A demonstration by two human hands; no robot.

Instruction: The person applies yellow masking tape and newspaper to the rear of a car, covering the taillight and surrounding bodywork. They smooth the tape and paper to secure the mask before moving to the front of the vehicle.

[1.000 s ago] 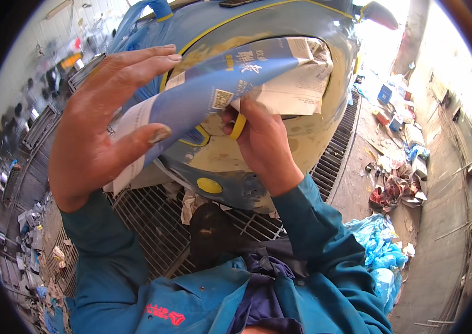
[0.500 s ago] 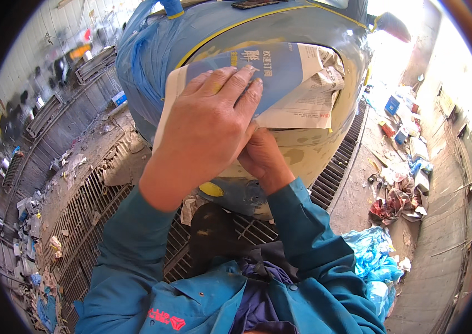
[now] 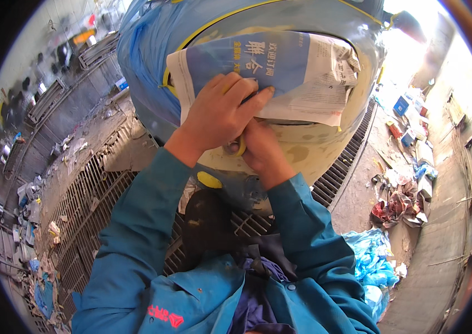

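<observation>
A sheet of newspaper (image 3: 286, 72) with a blue printed area lies over an opening in a rounded, cream-and-grey vehicle body (image 3: 314, 142). My left hand (image 3: 213, 114) rests on the paper's near edge, its fingers curled in; whatever they pinch is hidden. Close against it, just below that edge, my right hand (image 3: 266, 150) is closed around a roll of yellow masking tape (image 3: 241, 147), only part of which shows. Blue plastic film (image 3: 141, 67) covers the body's left side, and a line of yellow tape (image 3: 213, 23) runs along the opening's far left.
Metal floor grating (image 3: 94, 222) lies at left and beneath the vehicle. Litter and a crumpled light-blue plastic sheet (image 3: 372, 261) are on the floor at right, with small boxes (image 3: 402, 106) farther off. A spray-stained wall (image 3: 35, 83) stands at left.
My left hand has drawn back from the newspaper's middle toward its near edge, and its fingers have curled. The tape roll now shows between my hands.
</observation>
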